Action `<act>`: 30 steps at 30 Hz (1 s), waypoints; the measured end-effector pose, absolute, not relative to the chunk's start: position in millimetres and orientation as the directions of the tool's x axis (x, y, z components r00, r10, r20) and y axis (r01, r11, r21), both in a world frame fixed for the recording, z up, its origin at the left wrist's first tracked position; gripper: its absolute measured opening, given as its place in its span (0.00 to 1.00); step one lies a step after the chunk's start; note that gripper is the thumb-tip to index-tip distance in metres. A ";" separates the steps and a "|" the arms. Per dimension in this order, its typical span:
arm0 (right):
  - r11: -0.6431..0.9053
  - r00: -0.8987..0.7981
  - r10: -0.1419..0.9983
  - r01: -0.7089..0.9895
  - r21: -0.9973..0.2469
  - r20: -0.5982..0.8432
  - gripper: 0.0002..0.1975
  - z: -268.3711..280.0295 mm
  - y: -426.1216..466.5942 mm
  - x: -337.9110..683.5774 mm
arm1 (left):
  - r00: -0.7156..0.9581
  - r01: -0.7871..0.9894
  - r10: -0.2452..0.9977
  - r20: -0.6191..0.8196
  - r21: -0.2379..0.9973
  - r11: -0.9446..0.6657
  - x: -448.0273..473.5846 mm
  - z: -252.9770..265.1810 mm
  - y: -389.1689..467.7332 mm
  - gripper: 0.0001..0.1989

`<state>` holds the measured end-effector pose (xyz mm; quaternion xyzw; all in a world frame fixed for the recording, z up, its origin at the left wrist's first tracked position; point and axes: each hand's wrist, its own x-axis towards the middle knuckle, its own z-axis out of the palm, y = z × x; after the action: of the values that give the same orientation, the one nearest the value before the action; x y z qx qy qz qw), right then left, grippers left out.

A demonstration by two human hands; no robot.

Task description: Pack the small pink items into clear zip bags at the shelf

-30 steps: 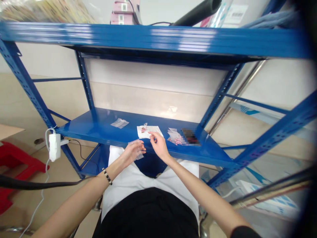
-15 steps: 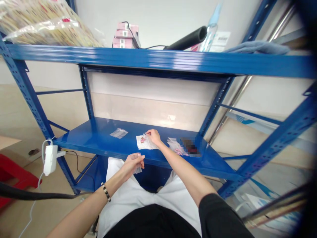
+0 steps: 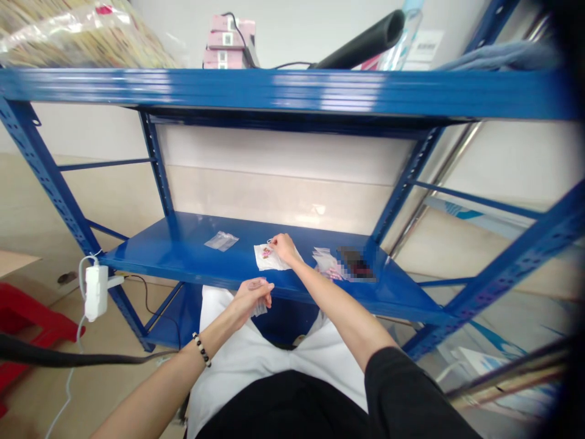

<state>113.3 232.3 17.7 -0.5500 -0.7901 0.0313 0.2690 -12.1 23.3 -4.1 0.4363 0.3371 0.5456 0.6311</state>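
Note:
My left hand (image 3: 256, 294) is closed just in front of the shelf edge, above my lap. A small clear plastic bag (image 3: 260, 309) hangs out below its curled fingers. My right hand (image 3: 284, 247) reaches over a white sheet or pouch (image 3: 269, 264) lying on the blue shelf. Its fingertips are pinched beside a little heap of small pinkish-brown pieces (image 3: 266, 252); what they hold is too small to make out. Left of there lie flat clear zip bags (image 3: 222, 241). To the right are more clear bags (image 3: 325, 260) with pink-patterned contents.
A dark, blurred-out flat object (image 3: 357, 263) lies at the right of the blue shelf (image 3: 183, 253). The upper shelf beam (image 3: 219, 91) crosses above my hands, carrying pink boxes (image 3: 231, 41) and a black tube (image 3: 361, 41). A white power strip (image 3: 96, 291) hangs at the left post.
The view has tilted down and shifted slightly. Both hands stay nearly in place: the left still holds the clear bag, the right still pinches over the white sheet.

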 end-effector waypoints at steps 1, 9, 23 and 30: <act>0.401 -0.251 0.879 0.850 -0.341 0.406 0.05 18.1 229.8 112.9 | 0.178 -0.391 0.983 0.052 0.920 0.022 -12.0 -5.0 24.1 0.20; 0.455 -0.170 0.812 0.783 -0.423 0.558 0.09 28.1 210.8 114.7 | 0.150 -0.332 0.983 0.104 0.942 -0.050 -14.9 -13.1 18.0 0.18; 0.670 -0.339 0.740 0.290 -0.683 0.581 0.08 51.0 39.4 126.7 | 0.142 -0.029 0.972 0.186 0.982 -0.184 -12.6 -4.2 7.8 0.17; 0.720 -0.467 0.675 0.244 -0.650 0.572 0.06 40.0 34.6 135.4 | 0.220 -0.135 0.957 0.190 0.977 -0.163 -12.7 -9.2 11.9 0.14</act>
<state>135.4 34.6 40.0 -0.2802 -0.8197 0.2482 0.4336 -12.7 11.9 -9.2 0.5677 0.3619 0.5089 0.5365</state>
